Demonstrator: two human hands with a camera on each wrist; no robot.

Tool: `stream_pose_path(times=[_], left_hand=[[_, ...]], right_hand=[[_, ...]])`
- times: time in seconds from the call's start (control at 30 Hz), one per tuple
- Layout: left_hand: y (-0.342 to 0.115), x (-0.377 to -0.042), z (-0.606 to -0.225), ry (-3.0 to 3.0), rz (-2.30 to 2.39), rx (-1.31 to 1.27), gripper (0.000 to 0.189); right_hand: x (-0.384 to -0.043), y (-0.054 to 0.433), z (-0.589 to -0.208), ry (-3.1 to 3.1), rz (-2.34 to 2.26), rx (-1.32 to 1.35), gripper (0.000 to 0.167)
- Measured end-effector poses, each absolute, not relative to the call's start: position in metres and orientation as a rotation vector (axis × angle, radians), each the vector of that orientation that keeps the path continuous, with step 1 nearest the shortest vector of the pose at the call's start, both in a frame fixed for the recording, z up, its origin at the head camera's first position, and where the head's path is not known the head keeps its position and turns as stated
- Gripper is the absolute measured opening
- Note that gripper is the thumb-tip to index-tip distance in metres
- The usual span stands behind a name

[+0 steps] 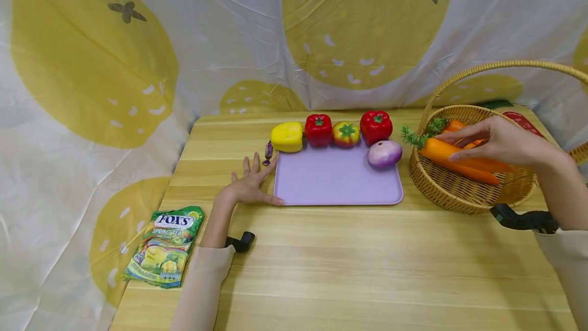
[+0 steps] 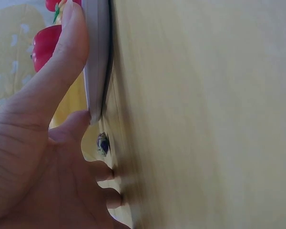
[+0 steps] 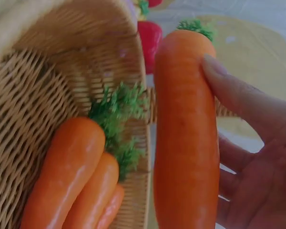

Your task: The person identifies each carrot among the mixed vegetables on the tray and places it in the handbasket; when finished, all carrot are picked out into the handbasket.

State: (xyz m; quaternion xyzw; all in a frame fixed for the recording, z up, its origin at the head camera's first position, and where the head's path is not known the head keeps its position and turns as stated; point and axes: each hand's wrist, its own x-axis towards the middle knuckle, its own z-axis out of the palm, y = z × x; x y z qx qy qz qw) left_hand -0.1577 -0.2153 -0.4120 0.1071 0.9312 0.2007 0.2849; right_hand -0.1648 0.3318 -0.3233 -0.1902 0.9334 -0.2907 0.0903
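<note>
My right hand (image 1: 500, 139) pinches an orange carrot (image 1: 438, 152) with a green leafy top above the wicker basket (image 1: 427, 188). Up close in the right wrist view, the thumb presses on the upper side of the held carrot (image 3: 185, 124). Several other carrots (image 3: 69, 164) lie inside the basket. On the left, my left hand (image 1: 248, 187) has its fingers spread at the side of a lilac tray (image 1: 328, 180). Its thumb touches the tray's near left corner, and in the left wrist view the tray's edge (image 2: 97, 62) runs beside the thumb.
Along the tray's far side sit a yellow pepper (image 1: 287, 137), two red peppers (image 1: 318, 131), a red-yellow fruit or vegetable (image 1: 346, 134) and a purple onion (image 1: 385, 154). A wrapped candy (image 1: 268, 152) lies beside the left fingers. A green FOX'S bag (image 1: 167, 249) lies at the left.
</note>
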Motion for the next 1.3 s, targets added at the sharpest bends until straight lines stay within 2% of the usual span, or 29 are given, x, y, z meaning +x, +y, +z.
stream_pose_path(times=[0.23, 0.4, 0.6, 0.83, 1.3], left_hand=[[-0.217, -0.159, -0.411, 2.496, 0.534, 0.283, 0.123], [-0.217, -0.158, -0.411, 2.498, 0.538, 0.278, 0.123], [-0.216, -0.158, -0.41, 2.497, 0.541, 0.285, 0.123], [-0.217, -0.157, -0.41, 2.504, 0.523, 0.284, 0.123], [-0.215, -0.156, -0.41, 2.495, 0.532, 0.288, 0.123]], right_hand=[[-0.176, 0.351, -0.337, 2.686, -0.763, -0.505, 0.04], [-0.184, 0.35, -0.341, 2.611, -0.738, -0.475, 0.046], [-0.188, 0.351, -0.345, 2.556, -0.681, -0.557, 0.05], [-0.195, 0.355, -0.344, 2.527, -0.696, -0.696, 0.043], [-0.204, 0.344, -0.347, 2.499, -0.633, -0.636, 0.047]])
